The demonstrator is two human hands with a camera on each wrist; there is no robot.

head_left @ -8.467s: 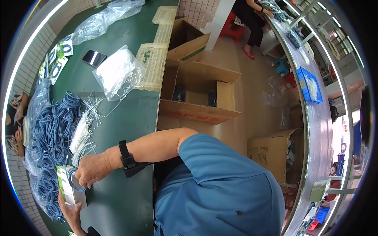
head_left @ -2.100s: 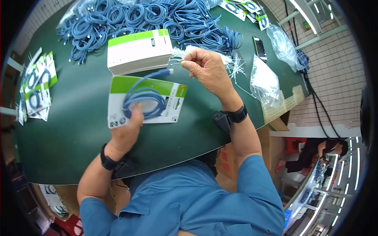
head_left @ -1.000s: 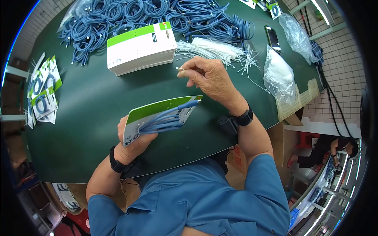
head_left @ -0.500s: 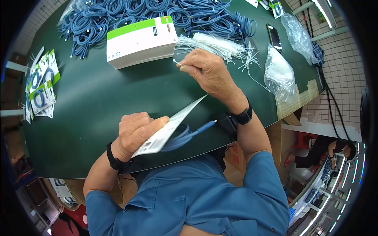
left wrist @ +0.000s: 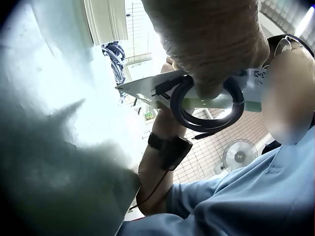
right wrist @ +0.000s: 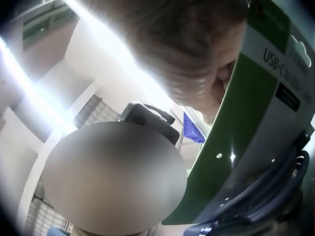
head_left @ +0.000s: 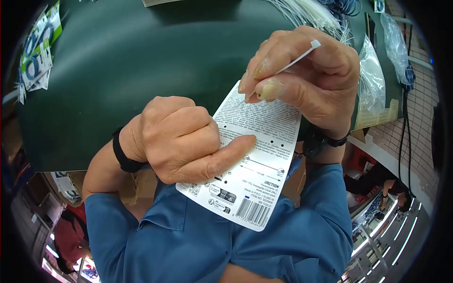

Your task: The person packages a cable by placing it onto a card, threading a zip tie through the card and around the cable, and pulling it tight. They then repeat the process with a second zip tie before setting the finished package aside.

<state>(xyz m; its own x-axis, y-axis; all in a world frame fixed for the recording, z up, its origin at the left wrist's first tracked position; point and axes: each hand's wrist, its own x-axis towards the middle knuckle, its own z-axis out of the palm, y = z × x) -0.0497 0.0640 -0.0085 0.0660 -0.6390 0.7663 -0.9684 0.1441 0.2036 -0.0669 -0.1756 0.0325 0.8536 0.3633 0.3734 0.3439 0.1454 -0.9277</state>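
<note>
My left hand (head_left: pixel 181 141) grips a printed cable packaging card (head_left: pixel 257 184), its back side facing up in the head view with text and a barcode. The thumb lies on that back face. On the card's other face, a coiled USB cable (left wrist: pixel 182 110) is held under my left fingers, as the left wrist view shows; the green-and-white front reads USB-C in the right wrist view. My right hand (head_left: pixel 325 80) overlaps the card's upper edge and pinches a thin white cable tie (head_left: pixel 298 58) between thumb and index finger, its square head pointing up and right.
A pile of white cable ties (head_left: pixel 314 16) lies at the table's back right, beside a clear bag (head_left: pixel 371 70) of more ties. Carded cables (head_left: pixel 37 66) lie stacked at the left. The edge of a card stack (head_left: pixel 160 2) shows at the top.
The left hand has turned the card from its cable side to its printed back. The right hand, still pinching the cable tie, has come down to the card. The head view has moved closer.
</note>
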